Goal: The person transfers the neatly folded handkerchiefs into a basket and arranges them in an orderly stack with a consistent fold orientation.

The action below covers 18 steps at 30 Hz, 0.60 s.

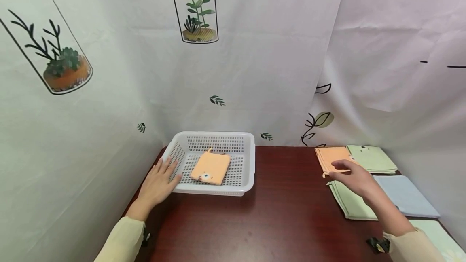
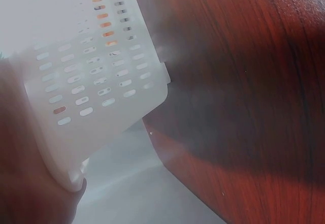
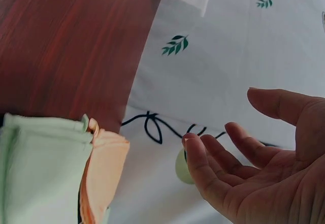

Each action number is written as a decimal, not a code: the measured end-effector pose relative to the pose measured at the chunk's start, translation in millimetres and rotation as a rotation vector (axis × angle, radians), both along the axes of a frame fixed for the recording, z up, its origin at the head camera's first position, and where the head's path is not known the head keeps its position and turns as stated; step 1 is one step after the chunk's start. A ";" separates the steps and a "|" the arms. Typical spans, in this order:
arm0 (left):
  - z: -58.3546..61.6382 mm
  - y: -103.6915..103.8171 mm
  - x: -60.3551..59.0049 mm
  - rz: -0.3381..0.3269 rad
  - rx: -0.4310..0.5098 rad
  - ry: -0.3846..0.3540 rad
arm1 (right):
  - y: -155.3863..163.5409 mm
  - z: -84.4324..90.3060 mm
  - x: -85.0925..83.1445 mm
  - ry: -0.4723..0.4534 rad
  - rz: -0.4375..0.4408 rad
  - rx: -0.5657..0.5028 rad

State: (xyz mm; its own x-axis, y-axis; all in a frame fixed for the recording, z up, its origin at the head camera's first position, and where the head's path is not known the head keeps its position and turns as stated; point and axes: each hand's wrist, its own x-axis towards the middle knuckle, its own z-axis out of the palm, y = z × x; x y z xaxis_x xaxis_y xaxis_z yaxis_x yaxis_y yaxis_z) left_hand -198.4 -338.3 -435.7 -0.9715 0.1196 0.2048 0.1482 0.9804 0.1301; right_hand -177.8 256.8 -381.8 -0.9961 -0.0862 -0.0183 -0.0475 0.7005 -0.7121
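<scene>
Orange cloth was seen in the head view at the far right of the table, well to the right of the white basket, with the right hand held just above its near edge, fingers loosely extended and slightly apart, gripping nothing. A pale green cloth lay just beyond and to the right of it, another green cloth nearer, and a light blue cloth farther from the basket. Inside the basket a second, folded orange cloth was seen, with a small mark on its near corner too small to be read. The left hand was rested flat against the basket's left near corner, fingers spread.

In the left wrist view only the basket's perforated wall and the bare table were shown, blurred; orange was glimpsed through the holes, and the hand was a dark blur at the lower left, so its fingers could not be judged there.

In the right wrist view the right hand was shown palm up, fingers gently curved and apart, empty. The orange cloth and a green cloth were seen edge-on, with the leaf-printed backdrop behind. No legible writing was found in any view.
</scene>
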 end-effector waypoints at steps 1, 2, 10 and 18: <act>0.0 0.1 0.0 -0.001 0.000 -0.002 | 2.0 -0.7 0.4 0.000 -0.006 0.007; 0.0 0.1 0.0 -0.002 -0.001 -0.004 | 4.1 -1.3 0.7 -0.001 -0.012 0.012; -1.1 0.5 -0.4 0.004 -0.004 -0.002 | 19.2 -5.9 2.6 -0.008 -0.038 0.012; -0.8 0.7 -1.2 0.008 -0.002 -0.003 | 33.3 -9.7 6.0 -0.018 -0.057 0.024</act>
